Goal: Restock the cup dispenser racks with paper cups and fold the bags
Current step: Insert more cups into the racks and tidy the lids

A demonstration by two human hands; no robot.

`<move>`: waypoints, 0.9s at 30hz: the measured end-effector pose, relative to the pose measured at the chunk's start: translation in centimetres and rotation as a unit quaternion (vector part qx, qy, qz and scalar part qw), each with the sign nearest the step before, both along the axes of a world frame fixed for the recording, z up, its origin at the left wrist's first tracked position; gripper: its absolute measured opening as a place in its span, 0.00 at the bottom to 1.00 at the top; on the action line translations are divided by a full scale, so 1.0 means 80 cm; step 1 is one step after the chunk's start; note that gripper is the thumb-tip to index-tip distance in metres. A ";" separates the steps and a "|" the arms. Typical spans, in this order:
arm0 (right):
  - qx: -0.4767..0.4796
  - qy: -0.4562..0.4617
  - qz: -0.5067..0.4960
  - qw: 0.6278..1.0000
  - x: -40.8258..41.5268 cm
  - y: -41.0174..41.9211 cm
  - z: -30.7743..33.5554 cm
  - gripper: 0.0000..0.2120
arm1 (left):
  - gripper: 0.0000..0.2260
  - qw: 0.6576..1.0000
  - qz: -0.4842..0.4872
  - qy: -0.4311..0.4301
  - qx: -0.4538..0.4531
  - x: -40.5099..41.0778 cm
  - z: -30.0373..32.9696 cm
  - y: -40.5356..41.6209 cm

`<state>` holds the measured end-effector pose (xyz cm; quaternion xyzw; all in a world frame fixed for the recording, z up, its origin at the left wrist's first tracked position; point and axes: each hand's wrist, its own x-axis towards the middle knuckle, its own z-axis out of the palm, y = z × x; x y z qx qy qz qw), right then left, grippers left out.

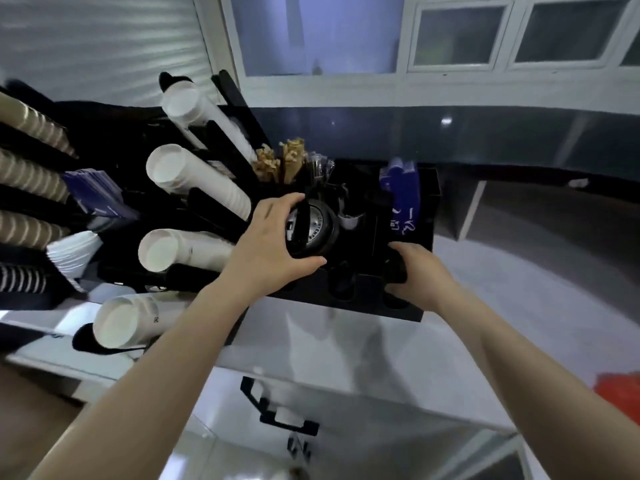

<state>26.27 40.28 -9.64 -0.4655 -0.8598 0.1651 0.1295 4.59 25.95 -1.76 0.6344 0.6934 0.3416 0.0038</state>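
While both arms reach forward over the steel tabletop [332, 341], the left hand [266, 251] grips a stack of black lids [311, 230], with the fingers curled over its top and the thumb under its near edge. This stack sits in a compartment of the black organizer [405, 311], which stands on the tabletop. The right hand [420, 275] holds a small black object [396, 268] at the front right of the organizer, with the fingers curled around it; what this object is, I cannot tell. On the left, the dispenser rack [207, 206] carries four slanted rows of white paper cups [166, 169], their open mouths facing the camera. Further left are rows of brown ribbed cups [27, 174]. Behind the lids stand brown packets [292, 157], and blue sheets [403, 188] stand in the back right compartment.
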 end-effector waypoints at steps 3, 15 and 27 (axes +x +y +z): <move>-0.003 -0.134 0.053 0.989 -0.003 0.017 -0.007 0.50 | 0.40 1.000 0.003 -0.004 -0.019 0.009 -0.020 0.022; 0.073 -0.203 0.004 0.977 -0.019 0.038 -0.034 0.51 | 0.44 0.982 0.043 0.107 -0.152 0.020 -0.082 0.107; 0.135 -0.177 0.009 0.975 -0.018 0.037 -0.013 0.34 | 0.48 0.933 0.000 0.249 -0.259 0.014 -0.128 0.156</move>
